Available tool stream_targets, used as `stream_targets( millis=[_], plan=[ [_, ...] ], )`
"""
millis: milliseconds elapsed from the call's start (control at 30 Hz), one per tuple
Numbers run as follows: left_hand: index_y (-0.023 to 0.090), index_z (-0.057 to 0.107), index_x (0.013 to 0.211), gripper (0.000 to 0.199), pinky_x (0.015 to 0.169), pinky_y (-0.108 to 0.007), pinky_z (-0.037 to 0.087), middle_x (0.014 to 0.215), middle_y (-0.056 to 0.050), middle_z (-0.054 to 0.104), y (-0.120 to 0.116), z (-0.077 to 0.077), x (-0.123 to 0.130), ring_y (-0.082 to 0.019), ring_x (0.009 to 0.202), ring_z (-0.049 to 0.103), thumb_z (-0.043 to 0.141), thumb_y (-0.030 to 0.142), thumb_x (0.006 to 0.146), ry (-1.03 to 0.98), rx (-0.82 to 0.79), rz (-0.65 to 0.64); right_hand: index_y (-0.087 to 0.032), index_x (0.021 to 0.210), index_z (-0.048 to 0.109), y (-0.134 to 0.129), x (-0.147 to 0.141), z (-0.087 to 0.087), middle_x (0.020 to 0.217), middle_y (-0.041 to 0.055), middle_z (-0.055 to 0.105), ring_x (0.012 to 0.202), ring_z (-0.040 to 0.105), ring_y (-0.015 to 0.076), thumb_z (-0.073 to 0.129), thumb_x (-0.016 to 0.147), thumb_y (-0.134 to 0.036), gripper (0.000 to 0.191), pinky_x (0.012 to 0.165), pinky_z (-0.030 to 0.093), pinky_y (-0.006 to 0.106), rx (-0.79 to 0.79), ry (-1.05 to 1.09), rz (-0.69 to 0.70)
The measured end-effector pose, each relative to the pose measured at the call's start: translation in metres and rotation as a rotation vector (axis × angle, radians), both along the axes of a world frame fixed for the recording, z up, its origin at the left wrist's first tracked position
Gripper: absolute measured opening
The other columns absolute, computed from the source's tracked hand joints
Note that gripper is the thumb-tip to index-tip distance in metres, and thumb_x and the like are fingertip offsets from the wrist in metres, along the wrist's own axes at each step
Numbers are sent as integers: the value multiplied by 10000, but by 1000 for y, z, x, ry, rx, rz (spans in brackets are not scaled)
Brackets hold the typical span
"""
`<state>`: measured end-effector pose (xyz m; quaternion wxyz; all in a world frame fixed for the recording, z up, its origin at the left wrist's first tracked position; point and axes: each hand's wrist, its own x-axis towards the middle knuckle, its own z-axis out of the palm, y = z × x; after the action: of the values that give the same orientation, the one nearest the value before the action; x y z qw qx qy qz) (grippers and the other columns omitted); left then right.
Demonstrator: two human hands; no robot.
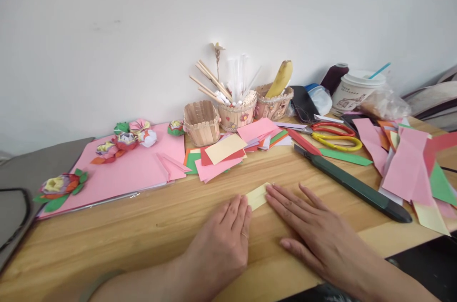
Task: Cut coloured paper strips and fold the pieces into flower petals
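A small pale yellow paper strip (257,196) lies on the wooden table between my hands. My left hand (224,235) rests on its left end, fingers bent and pressed together, the thumb hidden beneath. Lying flatter, my right hand (314,226) has its fingers stretched out, with the fingertips touching the strip's right end and the thumb apart on the wood. Just beyond is a loose pile of coloured paper pieces, topped by a cream rectangle (225,149). A dark green utility knife (357,185) lies to the right of my right hand.
Scissors with red and yellow handles (337,143) lie behind the knife. Cut paper strips (405,164) heap at the right. Small wooden baskets (202,123) stand by the wall, near a lidded paper cup (357,92). Folded paper flowers (126,141) sit on pink sheets (132,173) at left.
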<state>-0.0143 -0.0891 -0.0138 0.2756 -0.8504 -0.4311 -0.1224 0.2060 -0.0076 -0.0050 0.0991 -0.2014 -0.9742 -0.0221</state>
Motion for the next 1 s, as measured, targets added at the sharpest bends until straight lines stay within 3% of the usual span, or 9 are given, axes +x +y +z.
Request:
stream_targets(
  millis=[233, 333, 433, 600, 767, 1000],
  plan=[
    [3, 638, 1048, 360, 837, -337, 491, 1087, -182, 674, 6, 2, -3, -257, 1021, 642, 318, 46, 886, -60, 4, -76, -150, 1449, 278, 7, -5, 2, 1416, 100, 411, 1324, 344, 214, 452, 932, -275, 560, 1083, 307, 453, 14, 123, 37],
    [15, 622, 1100, 383, 838, -332, 502, 1120, -173, 663, 6, 3, -4, -253, 1046, 631, 291, 61, 914, -84, -21, -104, -141, 1464, 231, 5, -11, 5, 1434, 117, 377, 1335, 320, 216, 461, 932, -345, 614, 1076, 322, 441, -119, 54, 125],
    [23, 613, 1122, 375, 834, -334, 511, 1141, -175, 652, 4, 4, -2, -260, 1073, 617, 305, 67, 913, -85, -38, -107, -148, 1476, 184, 2, -10, 8, 1459, 120, 329, 1348, 290, 226, 456, 923, -433, 679, 1078, 313, 465, -203, -15, 120],
    [35, 636, 1081, 386, 779, -312, 539, 1091, -154, 679, -1, 5, 1, -245, 1023, 643, 285, 63, 923, -142, -44, -129, -166, 1461, 248, -5, 0, 4, 1443, 94, 376, 1332, 336, 222, 463, 918, -438, 644, 1062, 354, 454, -143, -12, 130],
    [58, 660, 946, 261, 734, -295, 558, 984, -115, 709, 1, 8, 2, -216, 928, 660, 402, 96, 929, -264, -51, -170, -161, 1224, 556, -9, -3, 3, 1252, 96, 603, 1167, 540, 208, 428, 942, -226, 317, 933, 467, 384, -45, 150, 77],
    [120, 603, 738, 273, 549, -280, 504, 669, -40, 567, 9, 16, 2, -169, 649, 557, 420, 141, 939, -350, -275, -143, -195, 929, 615, -3, -17, 7, 1001, 80, 624, 899, 571, 180, 474, 920, -193, 141, 763, 474, 337, -230, 275, 15]
  ],
)
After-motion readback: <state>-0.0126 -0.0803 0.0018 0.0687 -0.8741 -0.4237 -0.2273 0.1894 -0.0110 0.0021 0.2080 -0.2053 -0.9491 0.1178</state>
